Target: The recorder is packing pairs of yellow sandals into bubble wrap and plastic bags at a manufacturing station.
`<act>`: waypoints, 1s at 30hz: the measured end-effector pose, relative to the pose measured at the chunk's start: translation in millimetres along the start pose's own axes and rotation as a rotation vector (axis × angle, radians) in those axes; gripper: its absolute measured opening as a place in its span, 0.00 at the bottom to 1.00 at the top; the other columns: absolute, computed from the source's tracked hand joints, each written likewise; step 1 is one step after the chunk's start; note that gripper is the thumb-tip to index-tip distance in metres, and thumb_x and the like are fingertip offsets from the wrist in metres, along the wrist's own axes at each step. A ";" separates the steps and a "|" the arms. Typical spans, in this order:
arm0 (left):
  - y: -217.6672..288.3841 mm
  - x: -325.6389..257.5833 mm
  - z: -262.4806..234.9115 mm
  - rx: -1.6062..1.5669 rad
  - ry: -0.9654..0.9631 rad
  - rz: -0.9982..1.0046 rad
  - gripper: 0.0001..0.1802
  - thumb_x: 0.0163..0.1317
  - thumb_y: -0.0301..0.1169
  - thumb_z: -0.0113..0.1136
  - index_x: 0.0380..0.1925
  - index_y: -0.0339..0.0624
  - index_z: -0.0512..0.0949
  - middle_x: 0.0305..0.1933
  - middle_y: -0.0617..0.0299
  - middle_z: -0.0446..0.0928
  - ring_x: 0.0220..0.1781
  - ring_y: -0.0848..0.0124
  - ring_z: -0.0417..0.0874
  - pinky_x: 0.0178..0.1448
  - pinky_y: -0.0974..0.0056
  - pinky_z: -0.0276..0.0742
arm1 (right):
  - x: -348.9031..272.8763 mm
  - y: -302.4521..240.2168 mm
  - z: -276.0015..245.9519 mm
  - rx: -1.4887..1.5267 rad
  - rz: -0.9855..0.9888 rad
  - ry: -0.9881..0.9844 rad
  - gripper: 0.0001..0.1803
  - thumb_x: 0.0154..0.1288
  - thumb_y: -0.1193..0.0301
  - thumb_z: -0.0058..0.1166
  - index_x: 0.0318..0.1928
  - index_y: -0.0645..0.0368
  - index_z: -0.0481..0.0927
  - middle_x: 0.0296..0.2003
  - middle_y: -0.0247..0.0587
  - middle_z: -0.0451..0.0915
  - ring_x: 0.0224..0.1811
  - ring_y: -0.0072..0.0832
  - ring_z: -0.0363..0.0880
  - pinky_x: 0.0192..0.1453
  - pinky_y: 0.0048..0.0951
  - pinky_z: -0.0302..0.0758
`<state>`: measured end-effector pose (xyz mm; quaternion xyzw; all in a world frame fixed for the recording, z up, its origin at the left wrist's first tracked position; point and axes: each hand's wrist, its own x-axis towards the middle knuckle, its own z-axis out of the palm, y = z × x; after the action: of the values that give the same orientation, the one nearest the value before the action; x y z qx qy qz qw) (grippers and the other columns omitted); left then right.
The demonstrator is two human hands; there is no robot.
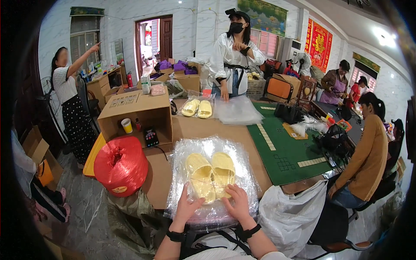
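A pair of pale yellow slippers lies side by side on a stack of clear plastic bags in front of me, toes pointing away. Shiny clear film seems to cover them, but I cannot tell whether they are fully inside a bag. At the left slipper's heel is my left hand, open, its thumb reaching inward and its fingers stretched along the side. My right hand rests with spread fingers on the right slipper's heel. Both hands press on the plastic rather than wrapping round anything.
A large red roll of plastic twine and an open cardboard box stand left. Across the table, a person stands by bagged yellow slippers and flat clear bags. A green mat and a seated person are right.
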<state>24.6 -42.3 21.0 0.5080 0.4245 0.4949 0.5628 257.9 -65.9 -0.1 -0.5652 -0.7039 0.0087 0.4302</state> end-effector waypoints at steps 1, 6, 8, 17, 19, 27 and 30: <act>1.7 -1.4 -0.7 0.059 0.022 -0.050 0.50 0.57 0.29 0.72 0.74 0.37 0.52 0.57 0.43 0.75 0.45 0.65 0.84 0.45 0.65 0.83 | 0.1 -0.5 -0.1 0.001 -0.001 0.000 0.20 0.61 0.62 0.63 0.52 0.55 0.80 0.59 0.43 0.77 0.67 0.45 0.68 0.71 0.47 0.60; 14.2 -5.2 -1.0 0.286 0.072 -0.051 0.48 0.57 0.33 0.72 0.72 0.34 0.54 0.44 0.45 0.82 0.35 0.68 0.86 0.39 0.66 0.82 | 1.2 0.1 -1.6 -0.014 -0.006 -0.004 0.21 0.60 0.62 0.64 0.52 0.55 0.80 0.59 0.42 0.77 0.67 0.45 0.69 0.71 0.46 0.61; 17.8 -5.3 -1.9 0.400 0.079 -0.047 0.47 0.57 0.31 0.71 0.72 0.34 0.55 0.40 0.47 0.83 0.32 0.70 0.86 0.38 0.66 0.82 | 1.6 -1.2 -1.1 -0.015 -0.010 0.001 0.21 0.60 0.62 0.64 0.52 0.55 0.80 0.59 0.42 0.77 0.67 0.45 0.69 0.70 0.46 0.61; 22.8 5.6 -2.7 0.500 0.070 0.125 0.52 0.52 0.39 0.76 0.71 0.36 0.55 0.42 0.46 0.81 0.43 0.60 0.84 0.43 0.59 0.81 | 1.5 -3.3 -3.8 0.015 -0.010 0.024 0.21 0.61 0.61 0.64 0.52 0.55 0.80 0.59 0.43 0.77 0.66 0.45 0.70 0.70 0.46 0.62; 11.0 7.7 -3.8 0.249 0.064 0.048 0.49 0.54 0.35 0.74 0.71 0.38 0.55 0.46 0.48 0.80 0.44 0.62 0.83 0.42 0.62 0.82 | 1.0 -3.2 -1.3 0.032 -0.002 0.004 0.21 0.62 0.60 0.63 0.52 0.55 0.79 0.59 0.42 0.77 0.67 0.45 0.69 0.71 0.46 0.61; -6.2 16.6 -5.5 -0.061 0.098 -0.106 0.40 0.61 0.25 0.64 0.70 0.27 0.56 0.50 0.49 0.77 0.42 0.69 0.82 0.37 0.67 0.84 | -0.4 -3.1 -4.4 -0.015 0.008 -0.029 0.21 0.64 0.58 0.60 0.54 0.54 0.79 0.60 0.41 0.75 0.69 0.43 0.67 0.72 0.47 0.60; -12.0 15.7 -7.4 -0.089 0.084 -0.092 0.38 0.62 0.25 0.63 0.70 0.30 0.58 0.48 0.51 0.79 0.42 0.70 0.81 0.39 0.67 0.83 | 0.0 -3.3 -5.0 -0.005 0.013 -0.027 0.21 0.65 0.58 0.60 0.54 0.54 0.79 0.60 0.41 0.75 0.69 0.43 0.67 0.72 0.46 0.59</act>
<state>21.2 -25.6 8.6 0.4413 0.4480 0.5078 0.5888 258.3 -69.6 4.7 -0.5705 -0.7060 0.0175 0.4193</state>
